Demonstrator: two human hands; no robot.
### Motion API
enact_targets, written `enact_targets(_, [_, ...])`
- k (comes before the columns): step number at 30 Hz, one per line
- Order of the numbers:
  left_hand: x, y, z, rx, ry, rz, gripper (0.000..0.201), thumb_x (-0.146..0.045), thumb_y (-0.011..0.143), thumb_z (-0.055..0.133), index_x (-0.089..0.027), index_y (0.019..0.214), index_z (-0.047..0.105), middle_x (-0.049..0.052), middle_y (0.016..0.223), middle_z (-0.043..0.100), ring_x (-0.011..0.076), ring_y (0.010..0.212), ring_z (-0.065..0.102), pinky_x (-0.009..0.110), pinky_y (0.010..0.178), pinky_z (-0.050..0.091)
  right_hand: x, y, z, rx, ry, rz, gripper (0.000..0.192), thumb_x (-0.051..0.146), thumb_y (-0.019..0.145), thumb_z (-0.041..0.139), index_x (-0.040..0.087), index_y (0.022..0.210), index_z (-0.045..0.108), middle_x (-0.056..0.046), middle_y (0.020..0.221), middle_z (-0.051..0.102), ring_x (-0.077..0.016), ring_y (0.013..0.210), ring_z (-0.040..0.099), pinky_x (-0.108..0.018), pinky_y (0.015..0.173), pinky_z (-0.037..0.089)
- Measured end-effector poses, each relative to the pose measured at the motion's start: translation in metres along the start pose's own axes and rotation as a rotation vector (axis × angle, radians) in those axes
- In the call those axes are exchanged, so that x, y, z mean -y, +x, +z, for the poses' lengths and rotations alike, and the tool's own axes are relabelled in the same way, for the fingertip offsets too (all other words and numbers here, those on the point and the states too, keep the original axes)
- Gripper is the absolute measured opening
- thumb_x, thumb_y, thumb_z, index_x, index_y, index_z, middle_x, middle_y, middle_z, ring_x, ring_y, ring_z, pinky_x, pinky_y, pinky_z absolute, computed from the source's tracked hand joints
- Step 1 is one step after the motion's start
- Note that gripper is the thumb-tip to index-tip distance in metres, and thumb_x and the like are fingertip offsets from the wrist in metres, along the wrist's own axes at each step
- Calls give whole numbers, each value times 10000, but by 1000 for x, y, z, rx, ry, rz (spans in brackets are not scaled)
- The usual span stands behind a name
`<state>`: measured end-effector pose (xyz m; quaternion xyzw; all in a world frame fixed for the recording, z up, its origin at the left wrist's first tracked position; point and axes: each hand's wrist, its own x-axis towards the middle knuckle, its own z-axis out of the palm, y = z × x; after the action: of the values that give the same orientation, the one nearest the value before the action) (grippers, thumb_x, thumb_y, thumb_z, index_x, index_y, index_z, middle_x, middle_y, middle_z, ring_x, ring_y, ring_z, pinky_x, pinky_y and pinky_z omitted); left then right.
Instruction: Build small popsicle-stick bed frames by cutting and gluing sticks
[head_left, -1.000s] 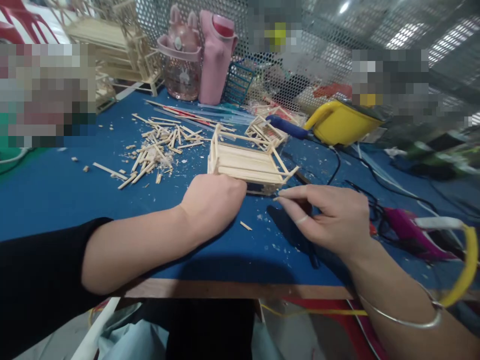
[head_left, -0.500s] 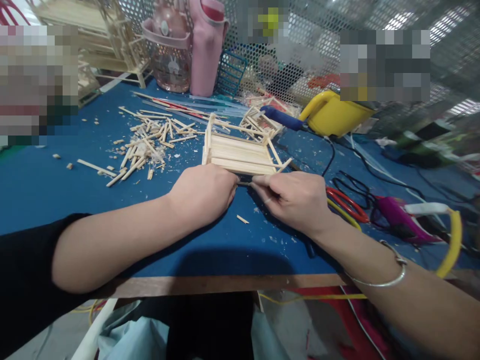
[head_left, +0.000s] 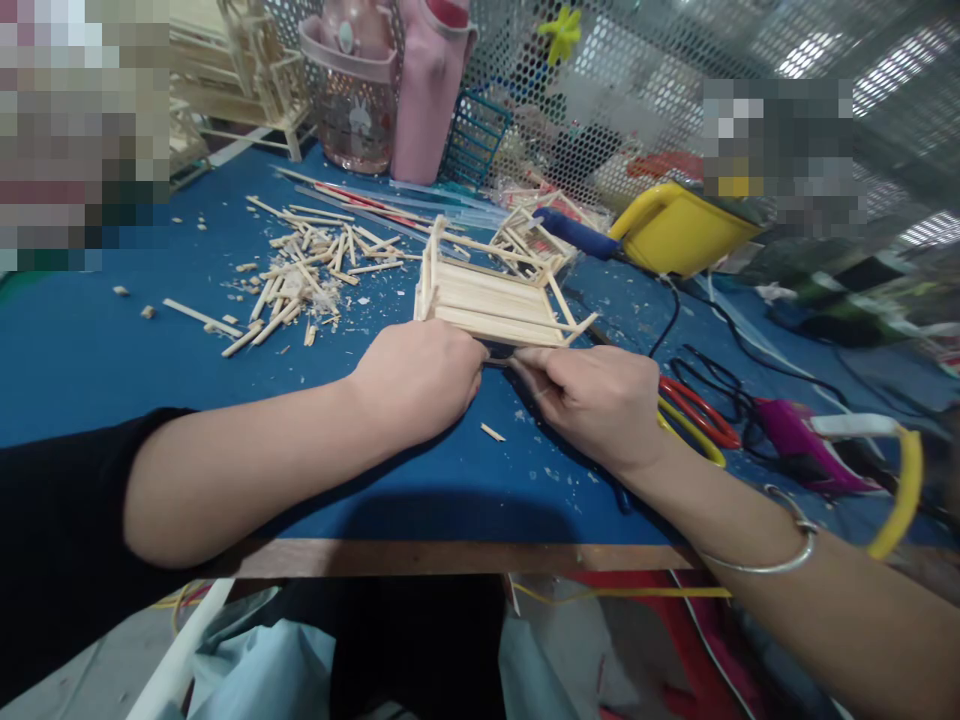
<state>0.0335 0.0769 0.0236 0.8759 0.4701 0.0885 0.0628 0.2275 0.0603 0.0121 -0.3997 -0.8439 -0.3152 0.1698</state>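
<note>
"What lies nearest?"

"The wooden edge of the blue table. A short loose stick lies past it, and a purple tool well to the right."

"And the person's hands?"

"The left hand and right hand rest near each other, knuckles up, fingers curled inward. A thin strip shows between their fingertips, but whether either hand is clamped on it can't be made out."

"Is that strip part of the model?"

"That's unclear too. The small stick model sits on the table just beyond both hands, its slatted panel facing up, the left hand overlapping its near edge in view."

"What's around it?"

"A pile of cut sticks to the left. Farther off, a second stick frame, a yellow cup to the right, and a pink bottle holder before a perforated panel."
</note>
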Motion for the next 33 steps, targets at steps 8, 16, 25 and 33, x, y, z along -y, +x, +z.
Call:
enact_targets(8, [0,0,0,-10,12,5,298,-277,868,418,-200,882,705,85,850,707,251,837,679,314,690,503,1,-1,-1,26,-60,-6,240,284,902,519,204,829,734,-7,583,696,-129,548,617,-273,535,345])
enact_targets(16, [0,0,0,6,17,-9,312,-302,881,414,-201,906,708,86,847,703,243,856,676,312,725,498,1,-5,-5,25,-90,-50,249,256,879,509,175,906,743,-22,555,667,-131,524,578,-299,516,319])
enact_targets(25, [1,0,2,-29,15,-3,313,-293,870,408,-206,830,705,81,785,697,255,790,682,323,666,504,-5,-8,-12,-151,6,-2,184,198,826,560,191,914,720,5,551,654,-124,501,562,-268,519,368])
enact_targets(33, [1,0,2,-12,30,-6,319,-299,870,397,-206,878,702,74,860,702,227,805,670,306,701,507,-16,-11,-15,68,206,-175,210,249,838,526,233,906,725,28,540,624,-108,493,547,-256,548,392])
